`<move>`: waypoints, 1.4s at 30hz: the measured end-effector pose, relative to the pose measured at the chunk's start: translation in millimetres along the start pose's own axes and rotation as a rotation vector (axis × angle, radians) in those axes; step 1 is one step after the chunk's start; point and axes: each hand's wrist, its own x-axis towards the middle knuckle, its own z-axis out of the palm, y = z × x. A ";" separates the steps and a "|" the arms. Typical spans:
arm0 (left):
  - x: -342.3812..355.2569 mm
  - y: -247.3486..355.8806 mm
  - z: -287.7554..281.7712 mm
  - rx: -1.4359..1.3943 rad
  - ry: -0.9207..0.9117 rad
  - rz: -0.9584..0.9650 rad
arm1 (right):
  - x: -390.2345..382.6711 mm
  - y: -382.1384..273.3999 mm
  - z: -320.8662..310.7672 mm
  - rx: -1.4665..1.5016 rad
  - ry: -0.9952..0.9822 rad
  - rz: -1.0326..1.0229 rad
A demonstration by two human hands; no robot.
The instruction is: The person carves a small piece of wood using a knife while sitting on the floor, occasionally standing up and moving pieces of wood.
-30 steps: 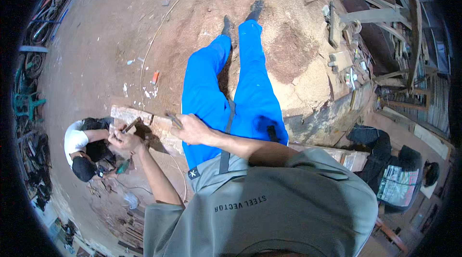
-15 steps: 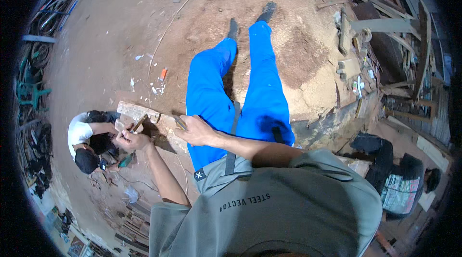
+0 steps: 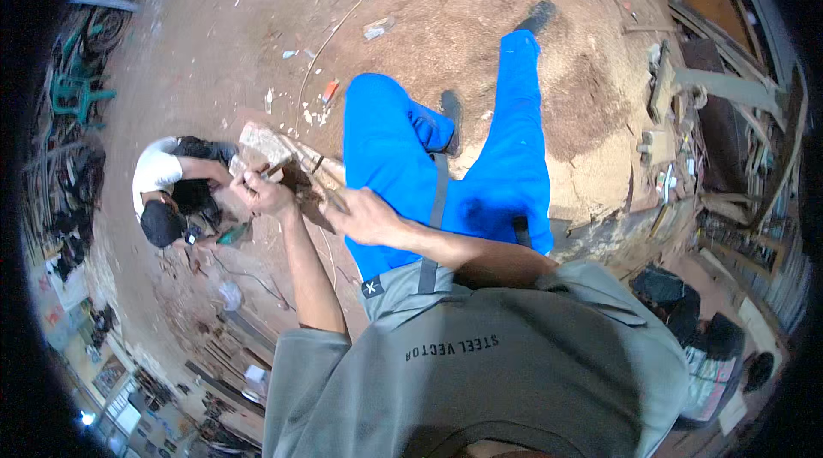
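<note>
My left hand is closed around a short, brown-handled tool over a pale block of wood. Fingers and blur hide what kind of tool it is. My right hand, beside my bent knee, is closed on a slim handled tool that points toward the wood. Its far end is too blurred to name. Just beyond my left hand, a person in a white shirt and dark cap crouches, one arm reaching to the same wood.
A long thin cord curves across the dirt floor. Wood shavings lie right of my legs. Planks and scrap boards are piled far right, a green plastic chair far left, and a packed bundle lower right.
The view has shifted, so most things sit further right. My left-side leg has bent, its foot drawing back. Both hands remain closed on their tools, the right one's tool now angled toward the wood.
</note>
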 end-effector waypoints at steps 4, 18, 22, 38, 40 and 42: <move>0.9 -23.1 -3.3 0.030 0.049 0.010 | -4.0 -18.2 -14.5 0.134 0.005 0.102; 14.8 -37.6 10.0 -0.081 0.040 0.043 | -14.7 -38.2 -3.1 0.617 0.019 0.193; 9.9 -38.0 3.1 -0.154 0.068 -0.125 | -21.7 -34.3 20.9 0.816 0.093 0.085; 20.7 -42.6 -16.3 -0.071 0.125 -0.216 | -25.5 1.4 20.0 0.300 -0.207 0.122; 20.7 -44.7 -22.2 -0.089 0.082 -0.312 | -25.0 -5.7 20.7 0.286 -0.220 0.101; 21.6 -44.2 -28.3 -0.038 0.127 -0.320 | -28.7 -25.5 21.5 0.422 -0.204 0.245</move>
